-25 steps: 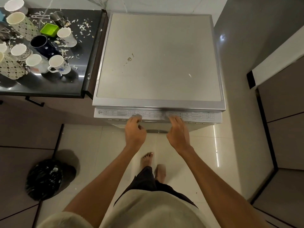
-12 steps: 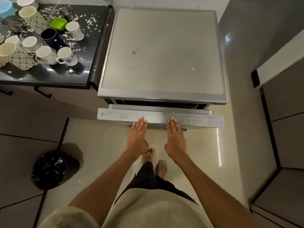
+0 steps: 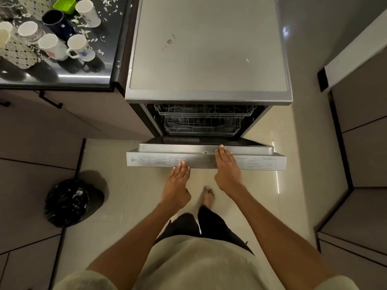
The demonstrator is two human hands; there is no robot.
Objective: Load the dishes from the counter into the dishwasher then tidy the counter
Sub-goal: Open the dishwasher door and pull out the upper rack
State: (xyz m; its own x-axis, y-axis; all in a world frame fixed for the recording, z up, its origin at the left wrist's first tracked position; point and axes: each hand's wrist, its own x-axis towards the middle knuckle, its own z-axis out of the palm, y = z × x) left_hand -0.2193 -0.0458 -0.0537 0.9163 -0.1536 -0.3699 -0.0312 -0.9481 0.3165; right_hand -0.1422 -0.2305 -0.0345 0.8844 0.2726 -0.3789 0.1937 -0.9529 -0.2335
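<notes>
1. Standing beside the counter [image 3: 62, 80], the dishwasher [image 3: 209, 59] had its door [image 3: 205, 162] swung partly down, with wire racks [image 3: 201, 122] visible inside.
2. A black bin bag [image 3: 71, 201] sat on the floor below the counter.
3. The right hand [image 3: 227, 166] lay flat, fingers straight, on the door's top edge, gripping nothing.
4. The left hand [image 3: 177, 185] was flat too, fingertips touching the door's front edge.
5. Mugs [image 3: 52, 46] and a green container [image 3: 63, 4] stood on the counter among white scraps.

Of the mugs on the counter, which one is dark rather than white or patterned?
The navy mug, standing just left of the green container; the mugs around it are white or cream-patterned.
</notes>
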